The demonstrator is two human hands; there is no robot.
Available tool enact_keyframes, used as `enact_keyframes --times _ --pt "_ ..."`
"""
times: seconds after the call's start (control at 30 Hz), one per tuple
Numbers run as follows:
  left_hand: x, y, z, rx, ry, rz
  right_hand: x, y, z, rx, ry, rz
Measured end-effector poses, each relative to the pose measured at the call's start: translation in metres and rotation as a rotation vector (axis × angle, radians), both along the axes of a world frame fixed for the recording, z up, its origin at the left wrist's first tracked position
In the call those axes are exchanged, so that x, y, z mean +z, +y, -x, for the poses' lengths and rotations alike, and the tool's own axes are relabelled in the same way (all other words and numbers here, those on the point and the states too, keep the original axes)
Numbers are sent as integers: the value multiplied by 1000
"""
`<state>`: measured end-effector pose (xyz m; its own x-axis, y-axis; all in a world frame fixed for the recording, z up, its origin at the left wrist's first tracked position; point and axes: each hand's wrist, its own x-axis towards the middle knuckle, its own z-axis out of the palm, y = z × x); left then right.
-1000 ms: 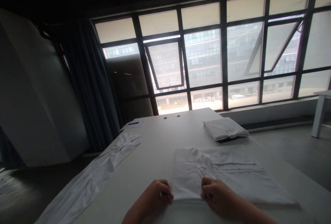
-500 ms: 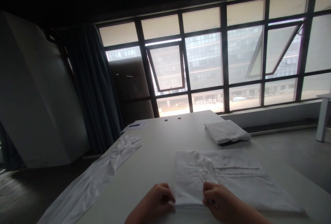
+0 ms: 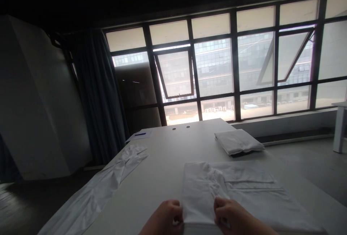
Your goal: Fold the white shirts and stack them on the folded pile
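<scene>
Biggest thing here is the window wall, a grid of dark straight bars with flat glass, two panes tilted open. Then there's the table, smooth matte white, long and flat with a crisp far edge. A blue-grey curtain hangs beyond the left edge in deep vertical folds, looks like heavy fabric.

Along the surface's left edge lies a rumpled white cloth, long, thin and kinda slippery looking, with soft diagonal creases, narrowing to a crumpled end near the far-left corner. The folded white garment sits on the near part of the surface, right of the middle, as a flat rectangle: smooth on its left panel, bunched and wrinkly down the middle, straight layered folds on the right.

A folded bundle is by the right edge, a squarish stack with a dark line under its near side (can't tell if that's shadow). Paper lies flat at the far-left corner.

Hands: the left hand has its fingers curled in, pinching the garment's near-left corner, and the right hand pinches the same near fold further right. Smallest stuff: a slim blue pen on the paper and two round holes by the far edge
</scene>
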<state>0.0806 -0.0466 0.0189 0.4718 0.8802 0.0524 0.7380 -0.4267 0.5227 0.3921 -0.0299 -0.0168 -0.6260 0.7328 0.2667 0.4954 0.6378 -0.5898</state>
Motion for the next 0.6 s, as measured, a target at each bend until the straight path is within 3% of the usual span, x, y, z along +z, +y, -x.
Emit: enact_keyframes --times 0.3,0.47,0.6 --pt "7 4 -3 -16 47 59 -28 17 0 24 -68 18" --pt "1 4 -2 65 94 83 -31 20 -1 27 -82 39" --pt "-1 2 -3 42 52 127 -30 22 0 39 -93 41"
